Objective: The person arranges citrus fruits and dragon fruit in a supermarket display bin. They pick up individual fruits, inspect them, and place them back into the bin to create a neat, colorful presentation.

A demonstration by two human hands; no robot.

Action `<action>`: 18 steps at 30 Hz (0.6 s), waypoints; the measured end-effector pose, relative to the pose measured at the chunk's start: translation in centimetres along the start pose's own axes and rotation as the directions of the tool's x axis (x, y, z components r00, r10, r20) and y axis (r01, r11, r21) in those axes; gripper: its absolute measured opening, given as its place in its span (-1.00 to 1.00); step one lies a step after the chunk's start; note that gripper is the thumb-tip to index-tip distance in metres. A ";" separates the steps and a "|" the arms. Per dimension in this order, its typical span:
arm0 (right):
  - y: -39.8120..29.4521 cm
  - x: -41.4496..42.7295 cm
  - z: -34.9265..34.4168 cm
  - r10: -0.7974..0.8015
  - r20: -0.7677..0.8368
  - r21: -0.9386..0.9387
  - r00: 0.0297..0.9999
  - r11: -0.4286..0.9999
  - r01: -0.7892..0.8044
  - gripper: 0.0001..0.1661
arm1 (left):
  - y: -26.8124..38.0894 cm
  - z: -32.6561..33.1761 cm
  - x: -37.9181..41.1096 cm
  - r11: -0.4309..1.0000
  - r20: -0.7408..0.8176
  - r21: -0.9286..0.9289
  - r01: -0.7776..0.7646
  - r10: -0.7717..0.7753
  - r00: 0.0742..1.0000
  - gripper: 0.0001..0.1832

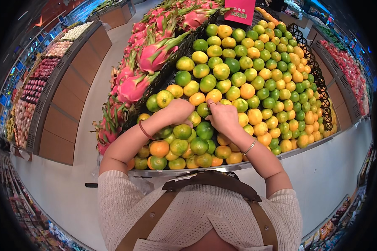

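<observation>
Green, yellow and orange mandarins cover a sloping display before me. My right hand (223, 116) has its thumb and index finger about the edge of a green mandarin (203, 110). To its left, my left hand (179, 112) is curled over the fruit, fingertips pointing down beside a yellow-green mandarin (194, 119). The back of that hand hides whatever is under its palm. Just below both hands sit a dark green mandarin (204, 130) and a mottled one (182, 131), part of the piled front rows along the metal edge (176, 173).
A black lattice divider (172, 61) separates the mandarins from pink dragon fruit (157, 56) on the left. Another black divider (314, 69) borders the right side. A pink sign (239, 12) with writing stands at the back. Across the aisle is another produce stand (70, 97).
</observation>
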State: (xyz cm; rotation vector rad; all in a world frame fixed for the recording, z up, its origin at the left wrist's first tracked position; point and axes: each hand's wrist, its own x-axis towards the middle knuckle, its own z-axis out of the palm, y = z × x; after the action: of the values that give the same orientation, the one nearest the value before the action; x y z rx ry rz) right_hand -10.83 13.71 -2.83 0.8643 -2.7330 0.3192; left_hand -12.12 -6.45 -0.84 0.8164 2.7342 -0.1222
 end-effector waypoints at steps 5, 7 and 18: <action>-0.3 0.6 -0.1 0.014 0.007 0.037 1.000 0.999 -0.014 -0.45 | -0.6 -0.5 -1.2 0.970 -0.196 -0.174 -0.172 0.137 0.971 -0.50; -0.7 1.0 0.0 0.030 0.026 0.030 0.999 0.999 -0.030 -0.45 | -1.0 -0.3 -1.3 0.951 -0.220 -0.200 -0.235 0.190 0.957 -0.53; -0.9 1.7 0.2 -0.006 -0.005 -0.061 1.000 0.998 0.006 -0.51 | -1.0 -0.2 -2.1 0.858 -0.420 -0.217 -0.465 0.348 0.838 -0.49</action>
State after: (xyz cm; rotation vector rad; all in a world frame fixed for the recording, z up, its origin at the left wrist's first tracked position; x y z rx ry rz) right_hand -11.74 12.04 -2.40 0.8538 -2.7202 0.2350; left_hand -11.02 -8.32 -0.01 1.4248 2.7090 0.5996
